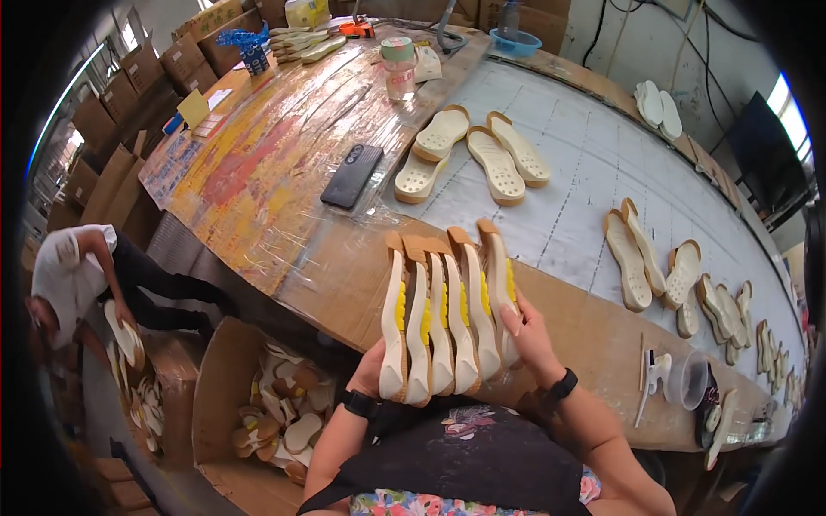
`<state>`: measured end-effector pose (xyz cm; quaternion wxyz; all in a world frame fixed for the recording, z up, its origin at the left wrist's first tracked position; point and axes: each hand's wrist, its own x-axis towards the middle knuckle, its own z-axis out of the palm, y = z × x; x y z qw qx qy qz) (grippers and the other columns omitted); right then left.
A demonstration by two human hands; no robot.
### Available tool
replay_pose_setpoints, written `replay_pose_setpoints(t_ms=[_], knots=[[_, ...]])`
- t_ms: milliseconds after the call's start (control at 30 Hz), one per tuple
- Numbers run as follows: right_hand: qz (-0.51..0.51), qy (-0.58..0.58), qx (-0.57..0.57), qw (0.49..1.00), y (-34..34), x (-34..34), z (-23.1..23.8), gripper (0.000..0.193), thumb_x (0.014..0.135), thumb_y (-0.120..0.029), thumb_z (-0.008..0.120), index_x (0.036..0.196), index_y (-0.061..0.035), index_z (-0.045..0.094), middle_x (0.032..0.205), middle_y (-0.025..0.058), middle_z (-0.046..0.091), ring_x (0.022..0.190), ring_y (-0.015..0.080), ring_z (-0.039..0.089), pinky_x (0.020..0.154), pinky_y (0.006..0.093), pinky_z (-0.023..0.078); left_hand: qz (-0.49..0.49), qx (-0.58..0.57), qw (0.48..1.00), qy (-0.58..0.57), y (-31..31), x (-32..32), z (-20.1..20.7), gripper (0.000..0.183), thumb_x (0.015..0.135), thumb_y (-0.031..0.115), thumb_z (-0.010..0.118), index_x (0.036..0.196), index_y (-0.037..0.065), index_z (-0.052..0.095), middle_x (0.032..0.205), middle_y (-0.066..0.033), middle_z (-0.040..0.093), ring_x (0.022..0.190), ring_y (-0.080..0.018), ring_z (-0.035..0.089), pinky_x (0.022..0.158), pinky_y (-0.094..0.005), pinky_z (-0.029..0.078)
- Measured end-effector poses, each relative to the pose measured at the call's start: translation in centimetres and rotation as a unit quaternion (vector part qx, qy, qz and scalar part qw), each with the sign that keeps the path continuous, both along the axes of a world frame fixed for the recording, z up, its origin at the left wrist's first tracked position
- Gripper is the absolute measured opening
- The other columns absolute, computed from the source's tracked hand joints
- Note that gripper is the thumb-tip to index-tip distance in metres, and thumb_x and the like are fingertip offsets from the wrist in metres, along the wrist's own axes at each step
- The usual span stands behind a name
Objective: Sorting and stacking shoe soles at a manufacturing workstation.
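Observation:
A row of several shoe soles (440, 322), cream with tan edges and yellow inserts, stands on edge between my two hands above the near rim of the table. My left hand (370, 368) presses against the left end of the row, its fingers partly hidden behind the soles. At the right end, my right hand (531, 338) grips the outermost sole, thumb on its side. Beyond the row, more cream soles (496, 163) lie on the pale table surface. To the left of those rests a dark phone (352, 175).
A cardboard box (219, 387) of loose soles stands at lower left. Another person (77, 267) bends over soles beyond it. Groups of soles (632, 258) run along the right side. A clear plastic tub (688, 380) and a lidded cup (398, 69) stand on the table.

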<state>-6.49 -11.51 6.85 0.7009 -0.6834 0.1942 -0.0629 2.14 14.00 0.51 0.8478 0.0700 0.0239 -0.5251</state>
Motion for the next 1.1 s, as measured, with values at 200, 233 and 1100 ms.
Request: replay_pose_setpoints(t_ms=[200,233,1100], knots=[[-0.084,-0.031,0.035,0.995,0.3,-1.4,-0.7,0.051,0.088,-0.019,0.051,0.132,-0.0013,0.032,0.114,0.0078,0.052,0.100,0.0122,0.049,0.087,0.0237,0.037,-0.014,0.027,0.999,-0.026,0.4,0.1,-0.5,0.040,0.093,0.024,0.035,0.125,0.000,0.038,0.121,-0.0144,0.048,0.108,-0.0255,0.050,0.094,-0.0365,0.040],[-0.013,-0.003,-0.012,1.000,0.1,-1.5,-0.1,0.051,0.088,-0.021,0.050,0.132,-0.0024,0.032,0.115,0.0073,0.051,0.101,0.0120,0.048,0.088,0.0240,0.036,-0.015,0.043,0.999,-0.028,0.5,0.1,-0.2,0.040,0.092,0.023,0.035,0.124,-0.001,0.039,0.120,-0.0143,0.049,0.107,-0.0254,0.051,0.093,-0.0361,0.041],[0.136,-0.139,-0.034,0.980,-2.8,-4.3,8.8,0.049,0.089,-0.021,0.049,0.132,-0.0016,0.033,0.125,0.0066,0.045,0.111,0.0117,0.042,0.094,0.0263,0.033,0.029,0.131,0.963,-0.234,-2.9,-2.4,9.3,0.040,0.086,0.018,0.050,0.121,0.001,0.041,0.114,-0.0113,0.052,0.099,-0.0201,0.054,0.086,-0.0323,0.044]])
